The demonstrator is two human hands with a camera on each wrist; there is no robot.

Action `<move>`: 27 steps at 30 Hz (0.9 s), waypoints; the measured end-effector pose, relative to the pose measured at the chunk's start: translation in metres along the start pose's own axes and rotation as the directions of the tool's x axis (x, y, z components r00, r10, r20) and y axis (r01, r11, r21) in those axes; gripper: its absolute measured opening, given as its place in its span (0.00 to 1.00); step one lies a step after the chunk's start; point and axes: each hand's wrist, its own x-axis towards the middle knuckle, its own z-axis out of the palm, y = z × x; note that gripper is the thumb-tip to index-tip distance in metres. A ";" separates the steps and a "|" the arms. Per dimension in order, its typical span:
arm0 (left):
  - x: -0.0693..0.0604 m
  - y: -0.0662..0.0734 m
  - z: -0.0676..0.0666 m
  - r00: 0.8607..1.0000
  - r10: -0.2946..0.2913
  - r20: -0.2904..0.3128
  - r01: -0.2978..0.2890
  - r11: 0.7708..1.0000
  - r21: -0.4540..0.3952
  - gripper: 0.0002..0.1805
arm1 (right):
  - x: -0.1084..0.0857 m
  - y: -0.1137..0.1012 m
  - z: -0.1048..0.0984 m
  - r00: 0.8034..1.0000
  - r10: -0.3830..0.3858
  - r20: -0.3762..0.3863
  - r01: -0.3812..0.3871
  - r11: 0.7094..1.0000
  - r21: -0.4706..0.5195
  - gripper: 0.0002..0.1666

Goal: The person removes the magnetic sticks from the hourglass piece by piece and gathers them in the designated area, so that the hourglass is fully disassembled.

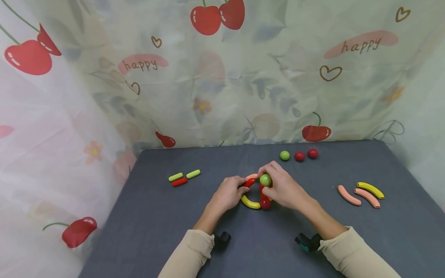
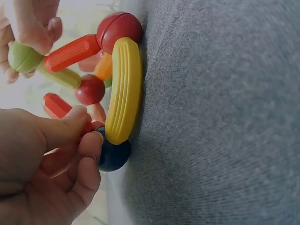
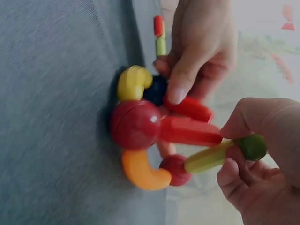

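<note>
My left hand (image 1: 227, 192) pinches a red rod (image 2: 56, 105) close to the dark blue ball (image 2: 115, 155) at its base. Between thumb and fingers, my right hand (image 1: 283, 186) holds a green ball (image 1: 265, 180), with a yellow-green rod (image 3: 208, 157) running from it down to a smaller-looking red ball (image 3: 176, 169). These belong to a ring-like structure on the table. A curved yellow piece (image 2: 124, 93) joins the blue ball to a near red ball (image 3: 136, 124), from which another red rod (image 3: 190, 130) stands up. A curved orange piece (image 3: 143, 173) links both red balls.
On the grey table (image 1: 156, 231), two yellow-green rods (image 1: 193, 174) and a red rod (image 1: 179, 182) lie left. Behind the right hand sit a green ball (image 1: 284, 155) and two red balls (image 1: 299, 156). Curved pink pieces (image 1: 367, 197) and a yellow one (image 1: 371, 190) lie right.
</note>
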 end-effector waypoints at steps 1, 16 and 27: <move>0.000 -0.001 0.000 1.000 0.001 0.006 -0.001 1.000 -0.002 0.14 | 0.000 0.001 0.000 1.000 0.009 0.006 -0.009 1.000 0.015 0.20; -0.002 -0.008 0.000 1.000 0.010 0.012 -0.009 0.996 -0.092 0.15 | 0.007 0.030 -0.015 0.977 0.195 0.091 -0.215 0.896 0.389 0.22; -0.004 -0.007 -0.002 0.999 -0.023 0.026 0.026 0.994 -0.102 0.20 | 0.013 0.121 -0.066 0.926 0.369 -0.082 -0.378 0.907 -0.183 0.27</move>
